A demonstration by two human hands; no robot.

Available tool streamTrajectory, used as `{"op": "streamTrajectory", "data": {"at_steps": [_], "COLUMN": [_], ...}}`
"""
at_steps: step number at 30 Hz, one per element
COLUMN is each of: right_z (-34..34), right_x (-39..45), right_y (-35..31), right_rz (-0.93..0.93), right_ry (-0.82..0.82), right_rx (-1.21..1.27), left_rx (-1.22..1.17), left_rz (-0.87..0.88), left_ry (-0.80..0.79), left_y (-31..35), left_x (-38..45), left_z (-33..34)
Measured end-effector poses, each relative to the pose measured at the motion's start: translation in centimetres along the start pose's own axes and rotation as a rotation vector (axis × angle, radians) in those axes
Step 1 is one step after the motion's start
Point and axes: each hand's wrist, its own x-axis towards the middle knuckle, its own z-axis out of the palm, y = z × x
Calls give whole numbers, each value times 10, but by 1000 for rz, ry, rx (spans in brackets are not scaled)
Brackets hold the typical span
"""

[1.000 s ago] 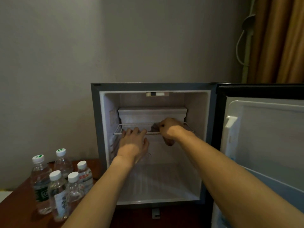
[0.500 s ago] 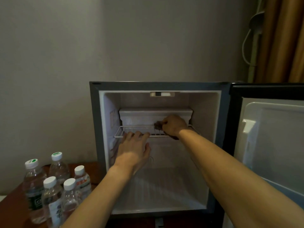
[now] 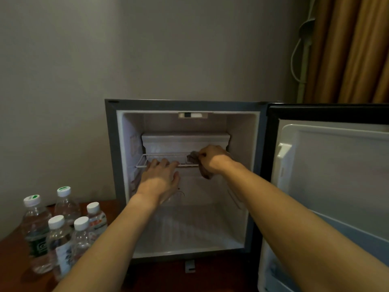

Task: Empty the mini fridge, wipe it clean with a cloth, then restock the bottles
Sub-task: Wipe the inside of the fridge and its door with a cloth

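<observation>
The left hand [image 3: 161, 175] steadies the wire shelf [image 3: 166, 160] with fingers spread over its front edge while the right hand [image 3: 212, 160] grips a cloth [image 3: 192, 158] on it, so wiping looks underway, the mini fridge [image 3: 185, 228] emptied and five bottles [image 3: 61, 232] on the tabletop [image 3: 12, 260] awaiting restocking.

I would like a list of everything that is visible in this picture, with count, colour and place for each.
mini fridge: one, grey case, white inside, centre, standing open
fridge door: one, white inner side, swung open at right
wire shelf: one, white, upper part of the fridge
water bottles: five, clear with white caps, on the table at left
table: one, reddish brown, lower left
cloth: one, greyish, on the shelf
curtain: one, orange-brown, upper right
cable: one, pale, beside the curtain
left hand: resting on the shelf's front edge
right hand: gripping the cloth
</observation>
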Motion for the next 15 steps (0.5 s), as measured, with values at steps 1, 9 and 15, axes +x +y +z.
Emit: {"op": "streamTrajectory", "data": {"at_steps": [1,9,15], "right_z": [-1,12,11], "right_x": [1,34,43], "right_y": [2,12,10], "right_rz": [5,-14,-16], "right_ry": [3,35,15], "right_rx": [-7,65,49], "left_rx": [-9,-2,-20], "left_rz": [3,1,15], "left_ry": [1,26,64], "left_y": [-1,-4,-6], "left_x": [0,3,1], "left_z": [0,9,13]}}
